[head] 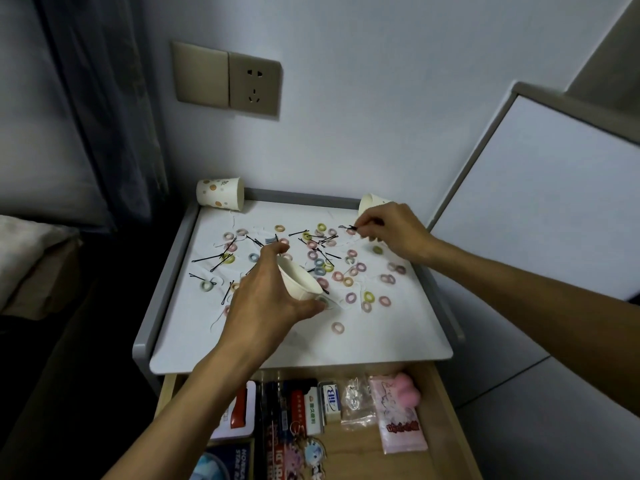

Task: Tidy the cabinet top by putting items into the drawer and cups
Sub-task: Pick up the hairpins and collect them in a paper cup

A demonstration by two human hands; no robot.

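Note:
The white cabinet top (398,337) is strewn with several small pastel hair ties (350,297) and black bobby pins (207,258). My left hand (263,299) grips a white paper cup (298,280), tilted with its mouth toward the far side, above the middle of the top. My right hand (391,233) pinches black bobby pins (349,228) at the far right. A spotted paper cup (219,194) lies on its side at the back left corner. Another paper cup (369,202) lies behind my right hand, partly hidden.
The wooden drawer (440,403) below the front edge stands open, holding boxes, a pink packet (398,410), a clear bag and keychains. A grey rim (166,278) runs round the cabinet top. A wall socket (254,85) sits above; a bed lies to the left.

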